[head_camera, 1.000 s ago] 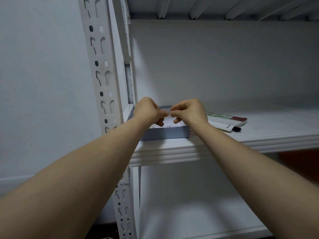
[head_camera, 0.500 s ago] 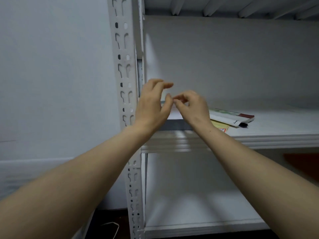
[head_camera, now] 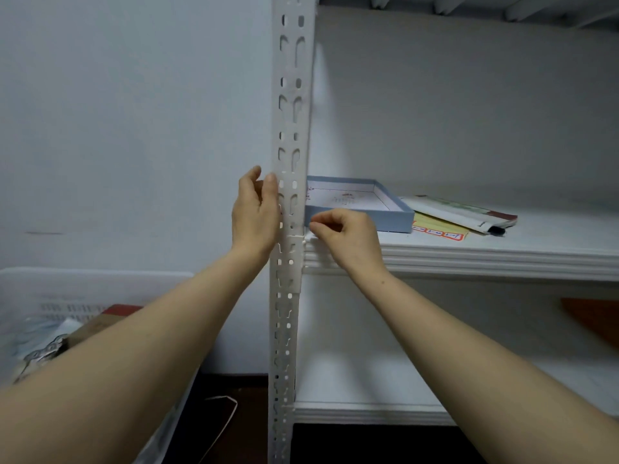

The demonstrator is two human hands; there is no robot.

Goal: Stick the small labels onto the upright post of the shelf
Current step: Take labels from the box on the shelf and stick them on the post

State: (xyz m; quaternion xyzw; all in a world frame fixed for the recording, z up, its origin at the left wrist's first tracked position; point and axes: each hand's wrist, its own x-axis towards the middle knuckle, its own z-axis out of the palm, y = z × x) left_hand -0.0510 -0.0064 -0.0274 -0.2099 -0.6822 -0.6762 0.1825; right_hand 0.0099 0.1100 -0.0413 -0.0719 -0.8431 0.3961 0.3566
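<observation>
The upright post (head_camera: 290,128) stands between the hands. The left hand (head_camera: 254,212) rests straight fingers on its left edge, while the right hand (head_camera: 346,234) pinches curled fingertips at its right edge; whether they hold anything I cannot tell. The label sheet (head_camera: 348,197) lies in the blue tray (head_camera: 392,221), just behind the right hand.

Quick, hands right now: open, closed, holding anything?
Left hand: open, fingers straight against the white perforated metal post.
Right hand: closed, fingertips pinched beside the post; whether they hold anything cannot be told.
</observation>
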